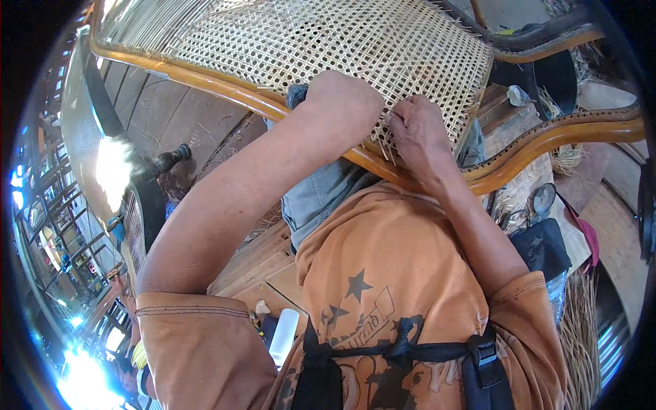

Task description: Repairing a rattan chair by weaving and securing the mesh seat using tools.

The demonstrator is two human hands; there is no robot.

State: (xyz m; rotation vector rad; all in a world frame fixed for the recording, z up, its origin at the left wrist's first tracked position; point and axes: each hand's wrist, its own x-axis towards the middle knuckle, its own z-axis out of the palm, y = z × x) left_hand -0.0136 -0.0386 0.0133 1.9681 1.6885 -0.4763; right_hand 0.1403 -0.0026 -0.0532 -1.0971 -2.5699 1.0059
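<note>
A curved wooden furniture frame (253, 102) with a woven cane panel (287, 41) lies across my lap. My left hand (345, 96) is curled over the near part of the weave; its fingertips are hidden from view. Close beside it, my right hand (420, 126) pinches at the panel by the near rail, on what looks like a thin cane strand (391, 145). Loose strand ends stick out over the rail there. Toward the upper left the panel has strands in fewer directions, while the part near my hands is a tight open-hole mesh.
A curved wooden arm (567, 137) with a row of holes reaches out to the right. Cane bundles (581, 342) lie at the lower right, near a dark pouch (540, 246). At left stands another caned piece (96, 143). A white bottle-like object (283, 335) lies by my left side.
</note>
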